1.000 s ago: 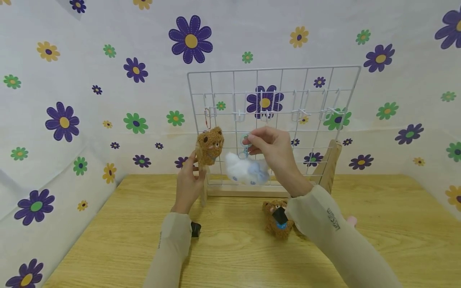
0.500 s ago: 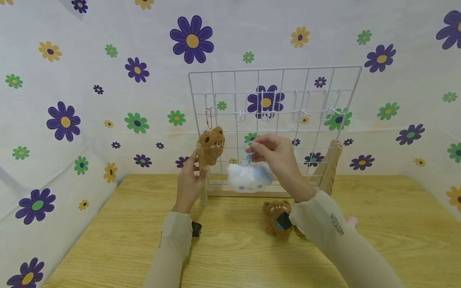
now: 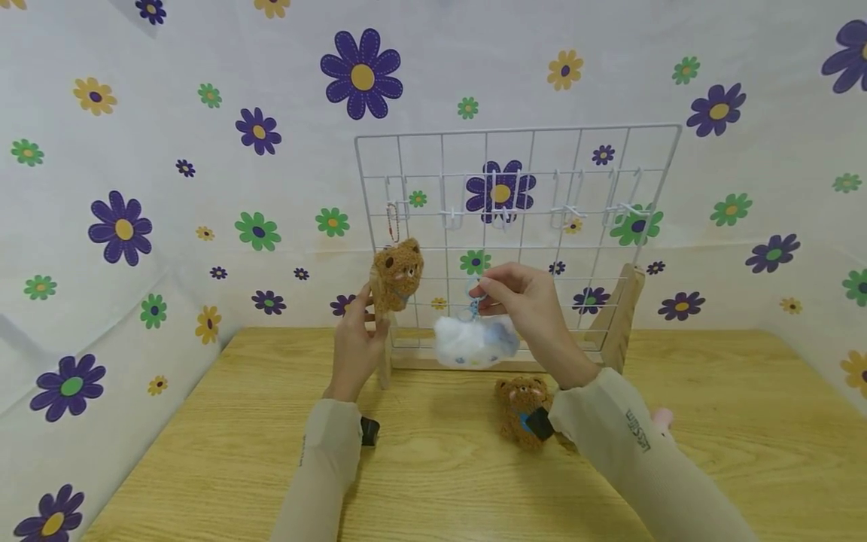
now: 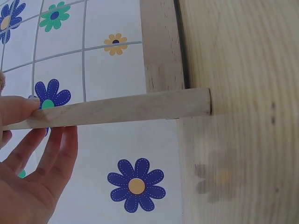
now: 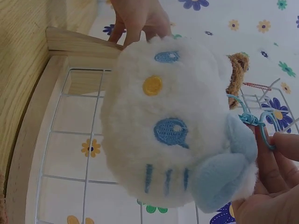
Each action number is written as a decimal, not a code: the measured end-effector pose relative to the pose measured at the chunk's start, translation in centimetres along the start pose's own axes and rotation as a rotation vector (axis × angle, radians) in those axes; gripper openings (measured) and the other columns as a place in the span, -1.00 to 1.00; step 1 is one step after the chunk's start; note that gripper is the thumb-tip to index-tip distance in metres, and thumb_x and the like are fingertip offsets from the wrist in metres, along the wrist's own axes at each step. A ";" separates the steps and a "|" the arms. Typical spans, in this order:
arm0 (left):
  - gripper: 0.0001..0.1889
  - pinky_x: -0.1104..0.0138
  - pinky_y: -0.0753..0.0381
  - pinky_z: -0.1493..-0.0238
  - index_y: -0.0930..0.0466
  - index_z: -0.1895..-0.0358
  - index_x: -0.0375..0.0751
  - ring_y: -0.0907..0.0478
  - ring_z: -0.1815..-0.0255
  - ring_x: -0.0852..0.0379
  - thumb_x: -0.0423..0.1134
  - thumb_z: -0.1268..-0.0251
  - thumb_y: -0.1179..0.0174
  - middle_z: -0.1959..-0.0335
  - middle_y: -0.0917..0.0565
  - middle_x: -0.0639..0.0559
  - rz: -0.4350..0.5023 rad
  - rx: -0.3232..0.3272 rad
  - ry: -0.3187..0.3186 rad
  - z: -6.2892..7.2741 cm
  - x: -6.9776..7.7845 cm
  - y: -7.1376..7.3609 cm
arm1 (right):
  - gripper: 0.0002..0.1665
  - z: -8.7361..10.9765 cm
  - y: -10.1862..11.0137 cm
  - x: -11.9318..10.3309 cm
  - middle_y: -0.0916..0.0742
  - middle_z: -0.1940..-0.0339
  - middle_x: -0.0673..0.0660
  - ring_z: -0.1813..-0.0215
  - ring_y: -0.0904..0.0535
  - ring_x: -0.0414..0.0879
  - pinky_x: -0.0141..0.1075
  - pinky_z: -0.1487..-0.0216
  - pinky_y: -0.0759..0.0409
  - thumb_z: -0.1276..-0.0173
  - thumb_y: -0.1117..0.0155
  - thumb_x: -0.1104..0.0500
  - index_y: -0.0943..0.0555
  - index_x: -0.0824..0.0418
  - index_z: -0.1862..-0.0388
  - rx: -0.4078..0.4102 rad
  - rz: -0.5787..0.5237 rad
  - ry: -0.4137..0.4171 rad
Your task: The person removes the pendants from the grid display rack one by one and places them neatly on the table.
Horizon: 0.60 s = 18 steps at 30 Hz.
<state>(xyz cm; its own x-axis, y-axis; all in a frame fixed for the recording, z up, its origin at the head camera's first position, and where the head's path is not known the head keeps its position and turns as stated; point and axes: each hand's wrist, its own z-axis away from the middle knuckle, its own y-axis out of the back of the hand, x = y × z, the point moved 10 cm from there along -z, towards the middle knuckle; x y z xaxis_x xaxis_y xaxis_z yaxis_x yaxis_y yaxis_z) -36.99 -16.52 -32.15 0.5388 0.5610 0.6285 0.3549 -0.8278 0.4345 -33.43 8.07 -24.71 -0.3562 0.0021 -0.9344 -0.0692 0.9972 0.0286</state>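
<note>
My right hand (image 3: 531, 312) pinches the light-blue ring (image 5: 267, 133) of a white plush cat-head keychain (image 3: 467, 342), which hangs below the fingers in front of the wire grid (image 3: 497, 263). In the right wrist view the plush shows blue embroidered eyes, a yellow nose and a light-blue bow (image 5: 222, 175). At the grid's left side, my left hand (image 3: 355, 342) grips the wooden side leg (image 4: 135, 107) between thumb and fingers. Just above that hand, a brown plush bear (image 3: 400, 275) hangs by its red bead chain (image 3: 391, 223) from the leftmost hook.
Several white hooks (image 3: 503, 216) line the grid's upper part. A second brown bear (image 3: 518, 406) lies on the wooden table (image 3: 433, 482), partly behind a black piece at my right wrist. Something pink (image 3: 662, 418) shows beyond my right sleeve.
My right hand has come down and slightly right with the cat keychain, which has swung from tilted to nearly level. My left hand stays on the wooden leg.
</note>
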 end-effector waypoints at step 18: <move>-0.36 0.01 -0.75 0.22 -0.28 -0.49 -0.38 -0.64 0.10 -0.23 -0.52 -0.36 -0.23 -0.17 -0.57 -0.38 0.017 -0.002 -0.001 0.0 0.1 -0.1 | -0.81 0.6 0.6 1.3 -0.78 0.33 0.09 0.37 -0.72 -0.14 -0.27 0.19 -0.76 -0.50 -0.18 0.41 -0.59 0.58 0.06 0.000 0.009 -0.017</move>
<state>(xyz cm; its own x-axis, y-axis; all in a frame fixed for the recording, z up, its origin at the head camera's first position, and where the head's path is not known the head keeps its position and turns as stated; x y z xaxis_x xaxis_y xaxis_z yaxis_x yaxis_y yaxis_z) -36.95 -16.42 -32.14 0.5453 0.5468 0.6354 0.3440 -0.8372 0.4252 -33.41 8.70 -26.15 -0.3413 0.0121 -0.9399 -0.0658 0.9972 0.0367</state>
